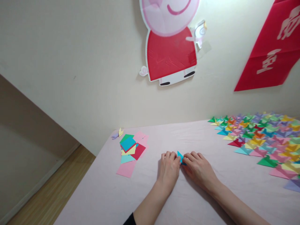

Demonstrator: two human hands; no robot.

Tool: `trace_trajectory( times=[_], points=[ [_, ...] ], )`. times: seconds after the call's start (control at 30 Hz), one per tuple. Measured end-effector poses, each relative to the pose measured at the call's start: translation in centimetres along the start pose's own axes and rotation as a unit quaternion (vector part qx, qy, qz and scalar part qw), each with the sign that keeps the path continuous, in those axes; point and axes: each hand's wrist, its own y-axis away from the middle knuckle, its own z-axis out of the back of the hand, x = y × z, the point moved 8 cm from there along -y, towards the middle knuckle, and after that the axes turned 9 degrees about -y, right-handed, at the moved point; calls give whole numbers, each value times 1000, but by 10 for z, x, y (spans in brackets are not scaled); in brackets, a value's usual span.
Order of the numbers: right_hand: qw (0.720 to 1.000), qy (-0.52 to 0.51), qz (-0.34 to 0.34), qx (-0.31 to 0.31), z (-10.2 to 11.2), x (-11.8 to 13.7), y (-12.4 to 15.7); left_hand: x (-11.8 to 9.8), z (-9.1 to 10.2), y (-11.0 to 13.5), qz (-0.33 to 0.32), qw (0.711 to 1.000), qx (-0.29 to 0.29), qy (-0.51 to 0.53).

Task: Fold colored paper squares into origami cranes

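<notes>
Gripping small blue folded paper piece (180, 156) between closed fingers of left hand (169, 167) and right hand (198, 167), low on pale pink worktop (105, 193), likely for creasing.

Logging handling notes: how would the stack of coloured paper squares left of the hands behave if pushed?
The paper squares look like thin flat sheets, so probably light and floppy. They lie fanned and askew on the table cover, so a push would likely scatter them rather than shift them together.
</notes>
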Motion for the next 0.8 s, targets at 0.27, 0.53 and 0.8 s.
trace_trajectory(
  times=[0.27, 0.53, 0.8],
  points=[
    [1000, -28, -7, -5, -4, -3, 0, 0, -2, 1, -12, 1000, -11, -8],
    [951, -296, -81, 43, -7, -42, 3, 5, -5, -1, 0, 999, -19, 26],
    [947, -309, -69, 58, -8, -39, 2, 6, 1, 0, 9, 998, -29, 62]
  ],
)
